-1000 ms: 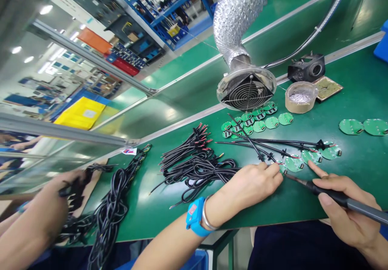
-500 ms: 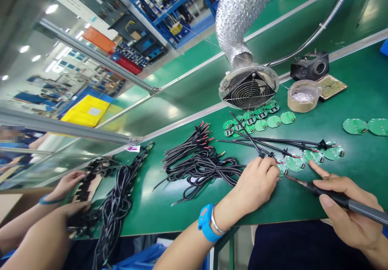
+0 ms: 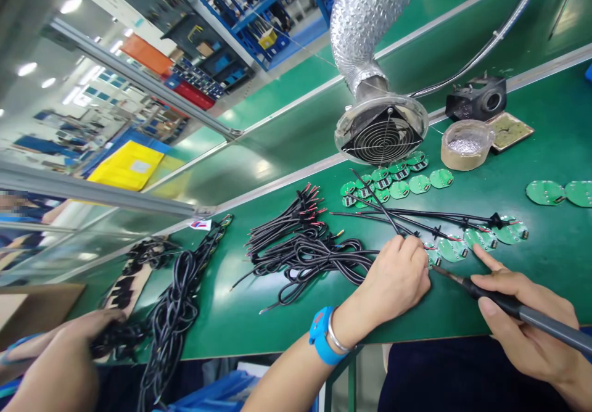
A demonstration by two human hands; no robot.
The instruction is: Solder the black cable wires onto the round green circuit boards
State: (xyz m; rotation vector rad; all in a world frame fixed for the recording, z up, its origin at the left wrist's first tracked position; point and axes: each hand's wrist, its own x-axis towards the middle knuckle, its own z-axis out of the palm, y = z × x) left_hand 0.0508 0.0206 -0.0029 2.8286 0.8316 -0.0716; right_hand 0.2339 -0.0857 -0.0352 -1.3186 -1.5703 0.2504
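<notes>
My left hand is closed at the end of a black cable, over the leftmost board of a row of round green circuit boards. The fingertips are partly hidden behind the hand. My right hand grips a soldering iron like a pen, its index finger stretched toward the boards. The iron's tip reaches the edge of that leftmost board, close to my left fingers. Black cables with red wire ends lie across the other boards in the row.
Behind the row stand more green boards, a fume extractor, a round container and a sponge tray. Cable bundles lie to the left. A co-worker's arm reaches among black parts at far left.
The co-worker's far hand has drawn back to the left, away from the strip of black parts. My hands and the soldering iron hold almost the same position; the view has shifted slightly.
</notes>
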